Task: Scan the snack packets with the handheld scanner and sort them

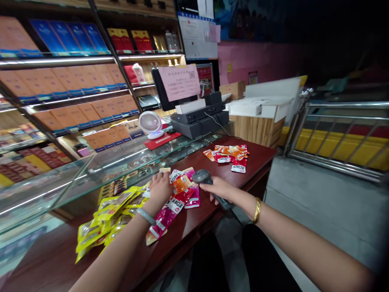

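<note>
The scanner (203, 176) is gripped by the right hand (220, 189) near the table's (258, 154) front edge; packets (175, 205) beside it are covered by the left hand (160, 187), grip unclear. Labels are best kept flat.

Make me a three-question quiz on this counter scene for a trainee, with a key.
1. True or false: the right hand grips the handheld scanner.
2. What colour are the leftmost packets on the table? A blue; B yellow; C orange.
3. Fill in the blank: the gold bangle is on the ____ wrist.

Key: 1 true; 2 B; 3 right.
</note>
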Tool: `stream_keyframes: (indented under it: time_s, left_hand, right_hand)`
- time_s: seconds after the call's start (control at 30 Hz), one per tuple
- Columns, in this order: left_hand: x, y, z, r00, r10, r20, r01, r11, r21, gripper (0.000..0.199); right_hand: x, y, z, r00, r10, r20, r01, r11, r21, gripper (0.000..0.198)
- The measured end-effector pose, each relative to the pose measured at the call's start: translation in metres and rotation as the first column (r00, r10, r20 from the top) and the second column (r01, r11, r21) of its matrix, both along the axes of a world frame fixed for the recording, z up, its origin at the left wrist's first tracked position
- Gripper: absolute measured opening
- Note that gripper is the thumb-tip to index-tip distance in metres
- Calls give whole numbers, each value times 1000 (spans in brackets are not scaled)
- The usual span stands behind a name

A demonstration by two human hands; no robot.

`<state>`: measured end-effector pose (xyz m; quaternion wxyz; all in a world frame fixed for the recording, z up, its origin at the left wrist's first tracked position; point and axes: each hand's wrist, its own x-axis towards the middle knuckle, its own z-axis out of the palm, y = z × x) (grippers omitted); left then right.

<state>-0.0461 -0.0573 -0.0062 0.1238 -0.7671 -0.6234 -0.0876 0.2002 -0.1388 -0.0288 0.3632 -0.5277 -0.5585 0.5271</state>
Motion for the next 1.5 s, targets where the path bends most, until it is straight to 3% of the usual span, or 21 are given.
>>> stream_keyframes:
  time_s: [0.1,0.17,0.27,0.5,0.63,0.8,0.87,0.97,1.03,1.17,1.3,1.37,1.5]
  left_hand:
    - [29,-7,-11,966,-252,-54,257,958,126,49]
    - [57,-7,-20,899,-434,-60,438,891,119,44]
    - [110,1,-34,794,-607,25,604,794,70,46]
    - [241,27,-61,552,-778,299,822,567,-44,54]
    - [265,21,-61,553,-787,272,833,528,-166,51]
    - [219,7,-37,607,-738,295,794,540,-281,30]
    - [198,3,-30,693,-663,282,721,635,-278,31]
    - [184,-2,-32,860,-464,215,497,857,-140,48]
    - [187,-3,-38,916,-363,169,381,920,-94,60]
    - [197,2,-46,931,-309,193,349,908,-232,52]
    - [185,9,-41,880,-192,435,367,856,-364,35]
    - [172,11,-38,842,-183,507,396,848,-351,29]
    - [146,10,-37,840,-203,504,388,873,-295,24]
  right_hand:
    - [19,-5,-12,999,-45,-5,44,999,-10,37]
    - [34,-12,-17,996,-84,7,84,996,-21,34]
    - [61,-26,-17,987,-156,31,157,987,-38,32]
    - [121,-47,-21,936,-336,103,343,937,-63,30]
    - [136,-51,-26,913,-403,69,406,913,-45,28]
    - [137,-53,-29,921,-384,62,387,921,-42,33]
    - [135,-52,-32,926,-374,52,376,926,-43,35]
    - [130,-50,-34,925,-375,65,378,925,-45,34]
    - [125,-48,-31,927,-369,68,372,927,-39,33]
    - [120,-48,-20,928,-368,54,370,929,-26,30]
    - [119,-53,-13,915,-402,21,402,915,-14,28]
    - [117,-54,-13,920,-391,19,392,920,-13,28]
    - [106,-52,-15,937,-343,64,345,938,-32,29]
